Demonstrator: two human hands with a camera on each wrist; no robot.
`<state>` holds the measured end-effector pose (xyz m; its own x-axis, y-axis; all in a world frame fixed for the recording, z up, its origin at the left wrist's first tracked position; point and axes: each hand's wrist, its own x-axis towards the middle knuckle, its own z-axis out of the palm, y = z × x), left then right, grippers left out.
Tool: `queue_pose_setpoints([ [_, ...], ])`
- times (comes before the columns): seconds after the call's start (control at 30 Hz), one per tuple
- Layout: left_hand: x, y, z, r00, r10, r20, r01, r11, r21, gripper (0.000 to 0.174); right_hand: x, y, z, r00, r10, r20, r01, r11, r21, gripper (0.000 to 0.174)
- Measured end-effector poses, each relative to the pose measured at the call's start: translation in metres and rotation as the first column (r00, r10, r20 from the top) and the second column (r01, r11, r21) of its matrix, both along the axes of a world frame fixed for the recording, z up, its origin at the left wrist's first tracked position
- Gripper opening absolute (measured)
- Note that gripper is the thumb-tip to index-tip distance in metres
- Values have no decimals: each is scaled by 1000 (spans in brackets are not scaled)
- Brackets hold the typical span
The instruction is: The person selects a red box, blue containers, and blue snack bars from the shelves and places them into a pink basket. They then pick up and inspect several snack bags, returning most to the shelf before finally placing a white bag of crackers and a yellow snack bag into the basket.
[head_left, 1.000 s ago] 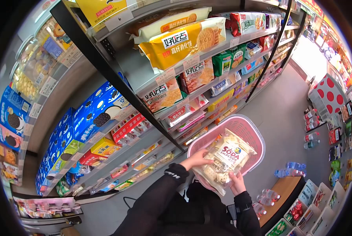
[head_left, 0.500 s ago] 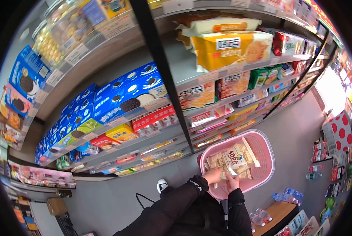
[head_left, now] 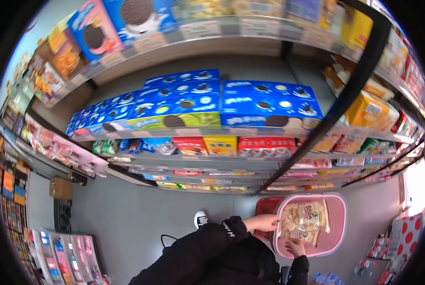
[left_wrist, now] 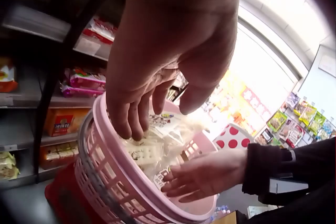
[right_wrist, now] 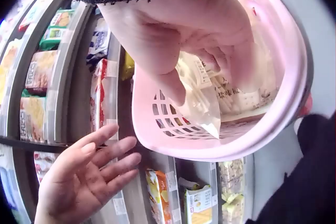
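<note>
Clear bags of pale crackers [head_left: 312, 216] lie in a pink basket [head_left: 338, 209], one labelled SODA. At the basket's left rim is the left hand [head_left: 263, 222], fingers relaxed and holding nothing; the left wrist view shows this hand [left_wrist: 173, 50] hanging above the rim. The right hand [head_left: 295, 247] is at the near side of the basket. Its fingers [left_wrist: 181, 182] are spread loosely over the bags in the left wrist view. From the right wrist, the right hand [right_wrist: 189, 40] hovers over or touches a bag [right_wrist: 199, 98]; contact is unclear.
A red basket [head_left: 265, 209] stands against the pink one's left side. Shelves beyond hold blue cookie boxes [head_left: 269, 107] and yellow packs [head_left: 371, 111]. A black upright post [head_left: 336, 109] crosses the shelving. A shoe [head_left: 200, 219] is on the grey floor [head_left: 141, 209].
The hands have let go of the cracker bag, which now lies in the basket. The left hand has moved left to the rim. The head view has swung left toward the blue boxes.
</note>
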<state>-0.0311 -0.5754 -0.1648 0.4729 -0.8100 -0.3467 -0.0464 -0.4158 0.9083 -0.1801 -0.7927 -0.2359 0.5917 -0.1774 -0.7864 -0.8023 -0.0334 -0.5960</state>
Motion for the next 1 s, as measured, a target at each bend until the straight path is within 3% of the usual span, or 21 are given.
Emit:
queue_pose_setpoints([
  [0.23, 18, 137, -14, 983, 182, 9, -182, 983, -4, 36, 45, 61, 69, 979, -31, 203, 23, 999, 42, 24],
  [0.33, 26, 198, -17, 887, 451, -99, -457, 888, -47, 32, 76, 103, 72, 951, 54, 303, -88, 991, 101, 22],
  [0.43, 32, 259, -22, 763, 601, -238, -629, 776, -56, 30, 110, 169, 70, 891, 156, 426, -234, 962, 137, 22],
  [0.57, 34, 339, -18, 608, 752, -254, -794, 567, -218, 29, 157, 279, 77, 784, 416, 461, -530, 835, 149, 23],
  [0.63, 33, 380, -8, 582, 773, -252, -813, 545, -206, 27, 181, 339, 78, 679, 550, 486, -684, 714, 147, 25],
  [0.7, 30, 416, -8, 419, 862, -284, -903, 362, -232, 27, 204, 399, 74, 523, 657, 543, -796, 604, 35, 29],
  [0.73, 28, 434, -6, 417, 865, -278, -903, 359, -236, 27, 215, 429, 77, 447, 689, 571, -821, 569, -44, 31],
  [0.77, 24, 451, -2, 347, 886, -308, -933, 291, -213, 30, 224, 458, 79, 370, 715, 593, -837, 534, -123, 34],
  [0.8, 21, 466, 2, 277, 901, -334, -956, 224, -189, 33, 232, 486, 73, 349, 714, 607, -839, 527, -138, 36],
  [0.83, 16, 479, 6, 281, 903, -325, -954, 227, -195, 33, 240, 513, 66, 327, 712, 622, -840, 520, -155, 39],
  [0.87, 8, 491, 11, 204, 922, -328, -967, 137, -217, 34, 246, 538, 61, 324, 705, 631, -837, 524, -155, 39],
  [0.9, 1, 501, 13, 129, 934, -333, -970, 48, -239, 35, 252, 562, 57, 173, 750, 638, -816, 472, -333, 39],
  [0.93, -6, 512, 14, 135, 938, -321, -968, 55, -245, 35, 258, 583, 54, 22, 788, 615, -760, 413, -502, 40],
  [1.0, -20, 530, 12, 48, 943, -329, -982, -15, -186, 35, 267, 620, 47, 47, 771, 635, -714, 470, -519, 40],
])
